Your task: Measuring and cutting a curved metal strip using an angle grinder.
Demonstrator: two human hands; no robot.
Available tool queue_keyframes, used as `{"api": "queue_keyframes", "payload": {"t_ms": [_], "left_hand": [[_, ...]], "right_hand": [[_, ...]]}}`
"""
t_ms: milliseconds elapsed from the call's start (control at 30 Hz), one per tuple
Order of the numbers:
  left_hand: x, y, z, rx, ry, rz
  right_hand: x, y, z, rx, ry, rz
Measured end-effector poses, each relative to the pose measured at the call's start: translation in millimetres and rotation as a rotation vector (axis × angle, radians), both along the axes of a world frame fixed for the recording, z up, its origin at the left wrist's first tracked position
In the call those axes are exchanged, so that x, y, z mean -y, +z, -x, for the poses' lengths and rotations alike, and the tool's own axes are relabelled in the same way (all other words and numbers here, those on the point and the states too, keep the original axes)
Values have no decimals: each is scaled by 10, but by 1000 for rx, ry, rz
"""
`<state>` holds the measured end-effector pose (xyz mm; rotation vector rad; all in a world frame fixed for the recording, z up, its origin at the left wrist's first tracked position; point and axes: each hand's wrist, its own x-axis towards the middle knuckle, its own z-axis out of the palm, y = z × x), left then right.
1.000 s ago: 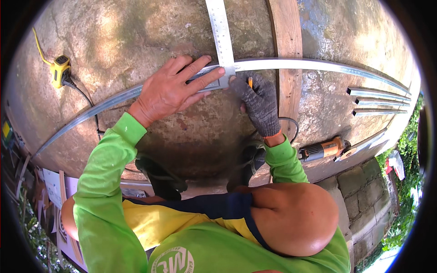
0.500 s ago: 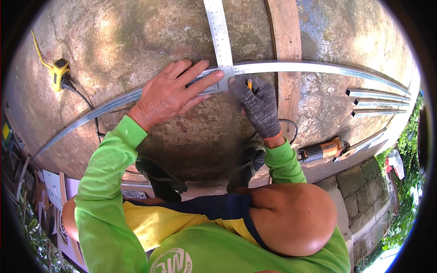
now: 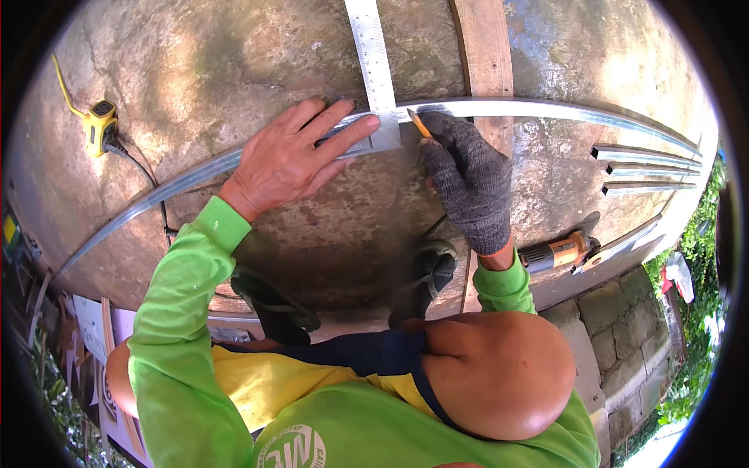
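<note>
Gloved R hand (image 3: pixel 472 183) has shifted right & a bit up vs. half a sec ago, so the pencil (image 3: pixel 420 125) now has its tip over the metal strip (image 3: pixel 538 109), just right of the square (image 3: pixel 373 66). Can't tell from my end if the tip's actually touching. R is closed w/ the pencil pinched btwn thumb & fingers. L hand (image 3: pixel 292 160) is palm-down, fingers part spread, index on the square's corner end; can't see underneath, so no idea if it's gripping or only pressing. Strip runs L to R across the concrete (image 3: pixel 234 70) & over the wood plank (image 3: pixel 490 47), square's blade lying across it.

What worries me: if L eases off, the square prob skews & any line comes out crooked. Strip's shiny, so pencil could skid or leave a faint mark. Leaning hard w/ R might roll or nudge the strip too. Grinder (image 3: pixel 558 252) is near the R forearm btw, so a careless elbow might bump it.
</note>
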<state>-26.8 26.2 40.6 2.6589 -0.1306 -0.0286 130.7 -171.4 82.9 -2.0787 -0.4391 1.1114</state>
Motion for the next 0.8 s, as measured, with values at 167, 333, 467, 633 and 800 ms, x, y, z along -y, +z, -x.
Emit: {"api": "queue_keyframes", "payload": {"t_ms": [167, 333, 467, 633, 800], "left_hand": [[-6, -7, 14, -1, -7, 13], [3, -20, 7, -3, -13, 8], [0, -2, 9, -3, -8, 12], [11, -17, 14, 16, -6, -13], [28, -3, 11, 14, 22, 18]], "right_hand": [[-24, -208, 91, 373, 137, -258], [-41, -198, 115, 433, 163, -264], [-75, -126, 116, 425, 194, -262], [74, 57, 74, 284, 339, -120], [31, 105, 100, 341, 136, -100]]}}
